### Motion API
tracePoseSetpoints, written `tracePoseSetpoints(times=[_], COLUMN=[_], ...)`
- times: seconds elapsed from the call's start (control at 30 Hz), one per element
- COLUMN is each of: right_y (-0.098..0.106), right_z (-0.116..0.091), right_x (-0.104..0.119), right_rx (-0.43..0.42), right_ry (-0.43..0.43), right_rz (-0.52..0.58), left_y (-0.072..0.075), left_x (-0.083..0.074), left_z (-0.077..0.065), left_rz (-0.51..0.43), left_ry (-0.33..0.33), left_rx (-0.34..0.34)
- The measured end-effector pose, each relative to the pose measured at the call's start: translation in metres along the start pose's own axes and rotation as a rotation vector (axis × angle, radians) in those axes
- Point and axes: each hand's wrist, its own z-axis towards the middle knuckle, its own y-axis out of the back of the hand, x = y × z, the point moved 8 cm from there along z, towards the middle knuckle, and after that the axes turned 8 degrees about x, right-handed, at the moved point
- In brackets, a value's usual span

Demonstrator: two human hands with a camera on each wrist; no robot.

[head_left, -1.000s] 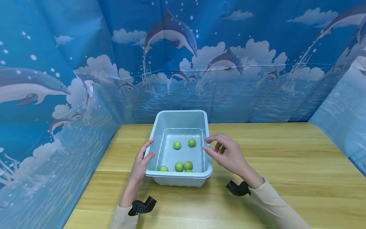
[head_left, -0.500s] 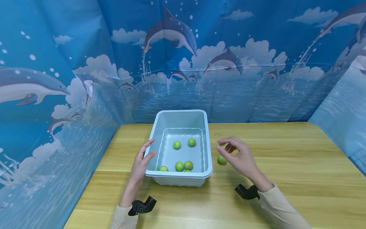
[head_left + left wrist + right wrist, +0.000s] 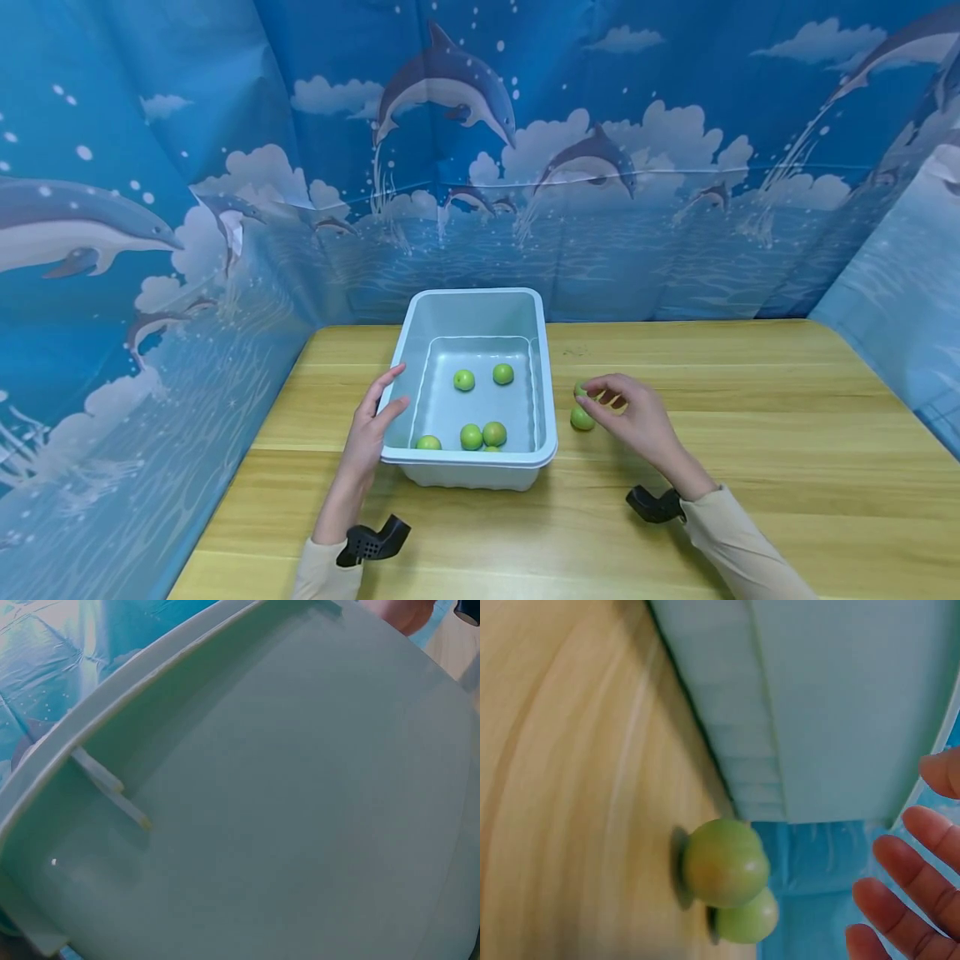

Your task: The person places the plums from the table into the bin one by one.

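Note:
A pale blue-green plastic bin [image 3: 472,476] stands on the table with several small round green fruits [image 3: 503,373] on its floor. My left hand [image 3: 369,433] holds the bin's left side, its thumb reaching over the rim. In the left wrist view the bin's outer wall [image 3: 285,780] fills most of the picture. Right of the bin, my right hand [image 3: 633,419] hovers over two more green fruits, a near one [image 3: 582,418] and a far one [image 3: 580,389] partly hidden by the fingertips. The right wrist view shows its fingers [image 3: 904,862] spread and apart from both fruits [image 3: 726,862].
The wooden table [image 3: 750,450] stretches away to the right of my right hand. A blue dolphin-print sheet [image 3: 600,250] hangs along the table's back and left edges. A black wrist camera [image 3: 372,539] sits on each wrist.
My right hand has moved from the bin's right rim to the right and down over the table. The two fruits there have come into view. The left hand has stayed put.

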Motion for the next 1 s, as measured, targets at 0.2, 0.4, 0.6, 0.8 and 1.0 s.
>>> tracePoseSetpoints(times=[0.2, 0.4, 0.6, 0.8, 1.0], right_y=[-0.009, -0.018, -0.025, -0.029, -0.030], right_z=[-0.002, -0.004, -0.005, -0.006, -0.006], right_x=[-0.012, -0.018, -0.024, -0.025, -0.026], right_rx=[0.048, 0.094, 0.139, 0.167, 0.163], right_ry=[-0.016, -0.017, -0.053, -0.074, -0.088], right_rz=[-0.008, -0.022, -0.043, -0.076, -0.119], left_y=[-0.001, 0.000, 0.000, 0.000, 0.000], left_x=[-0.001, -0.002, -0.002, -0.001, -0.002], left_z=[0.000, 0.000, 0.000, 0.000, 0.000], left_rz=[0.000, -0.002, -0.001, 0.006, -0.002], left_ry=[-0.001, -0.013, -0.014, -0.005, -0.013], left_rx=[0.006, 0.006, 0.003, 0.003, 0.014])
